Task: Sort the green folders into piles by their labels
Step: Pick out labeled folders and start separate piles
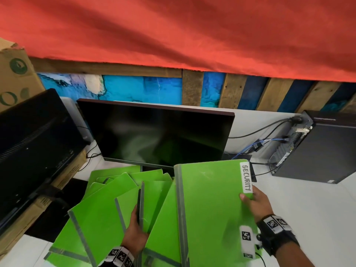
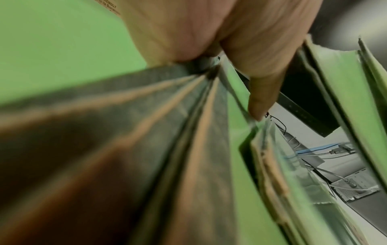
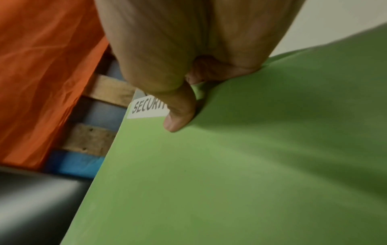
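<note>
A green folder [image 1: 210, 205] with a white SECURITY label [image 1: 247, 177] is lifted at the front right. My right hand [image 1: 254, 202] grips its right edge, thumb on top just below the label [image 3: 149, 108], fingers hidden under the folder [image 3: 251, 165]. Left of it, several more green folders [image 1: 107, 207] with grey spines fan out in a stack. My left hand [image 1: 135, 228] holds this stack by the spines, thumb lying along one spine edge; in the left wrist view the thumb [image 2: 261, 99] presses on the folders [image 2: 236, 149].
A dark monitor [image 1: 158, 133] stands right behind the folders. Another black screen [image 1: 32, 143] rests on a cardboard box [image 1: 17, 224] at the left. A black computer case [image 1: 317, 151] with cables lies on the white table [image 1: 308, 209] at the right.
</note>
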{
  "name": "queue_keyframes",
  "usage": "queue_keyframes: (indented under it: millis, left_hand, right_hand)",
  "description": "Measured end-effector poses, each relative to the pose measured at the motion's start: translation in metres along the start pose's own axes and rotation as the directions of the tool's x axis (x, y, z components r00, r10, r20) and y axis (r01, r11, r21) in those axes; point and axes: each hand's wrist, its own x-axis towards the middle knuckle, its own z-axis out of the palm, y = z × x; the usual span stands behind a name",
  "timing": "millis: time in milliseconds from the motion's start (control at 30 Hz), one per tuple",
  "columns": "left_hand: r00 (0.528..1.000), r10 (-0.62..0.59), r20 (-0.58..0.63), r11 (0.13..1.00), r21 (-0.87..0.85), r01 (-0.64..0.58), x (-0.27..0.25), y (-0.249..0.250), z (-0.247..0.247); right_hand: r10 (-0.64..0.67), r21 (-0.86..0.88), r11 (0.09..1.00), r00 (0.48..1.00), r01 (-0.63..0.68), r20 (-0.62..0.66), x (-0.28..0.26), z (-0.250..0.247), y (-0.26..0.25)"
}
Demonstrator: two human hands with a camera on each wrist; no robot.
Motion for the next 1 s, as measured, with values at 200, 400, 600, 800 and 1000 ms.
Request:
queue_keyframes:
  millis: [200, 400, 600, 800, 1000]
  left_hand:
    - [0.998, -0.045, 0.039, 0.997, -0.063, 0.048, -0.005, 0.001, 0.005]
    - [0.998, -0.066, 0.015, 0.998, 0.000, 0.066, -0.010, 0.003, 0.010]
    - [0.997, -0.058, 0.049, 0.998, -0.036, 0.059, -0.011, 0.001, 0.008]
    - [0.997, -0.054, 0.055, 0.998, -0.007, 0.055, -0.013, 0.000, 0.007]
    - [0.988, -0.067, 0.141, 0.998, 0.010, 0.066, -0.014, -0.006, 0.000]
  right_hand:
    - [0.156, 0.141, 0.981, 0.974, -0.133, -0.164, 0.001, -0.017, 0.033]
    - [0.254, 0.155, 0.962, 0.947, -0.225, -0.199, -0.007, -0.012, 0.059]
    - [0.255, 0.006, 0.967, 0.961, -0.256, -0.103, -0.019, -0.010, 0.079]
    - [0.293, -0.074, 0.952, 0.954, -0.297, -0.067, -0.024, -0.007, 0.083]
    - [0.410, -0.031, 0.906, 0.895, -0.421, -0.177, -0.039, -0.007, 0.105]
